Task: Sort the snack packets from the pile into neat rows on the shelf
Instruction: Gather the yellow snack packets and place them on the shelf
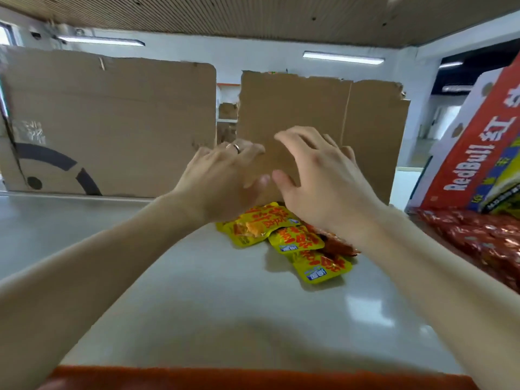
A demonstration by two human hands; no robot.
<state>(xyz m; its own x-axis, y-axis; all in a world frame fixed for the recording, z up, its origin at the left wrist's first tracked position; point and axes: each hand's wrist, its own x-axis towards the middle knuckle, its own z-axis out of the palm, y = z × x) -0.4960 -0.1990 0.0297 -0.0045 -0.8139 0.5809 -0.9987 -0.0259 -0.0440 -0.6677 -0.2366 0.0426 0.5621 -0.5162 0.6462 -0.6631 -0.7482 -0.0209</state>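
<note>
Your left hand [222, 175] and right hand [318, 178] hover side by side, fingers spread and slack, gripping nothing. Just below them, yellow snack packets [295, 237] lie heaped on the grey shelf [168, 291], against a cardboard sheet [309, 108]. At your right, a tilted Red Bull carton [478, 153] leans over red packets [484, 237]; you cannot tell what the carton holds.
</note>
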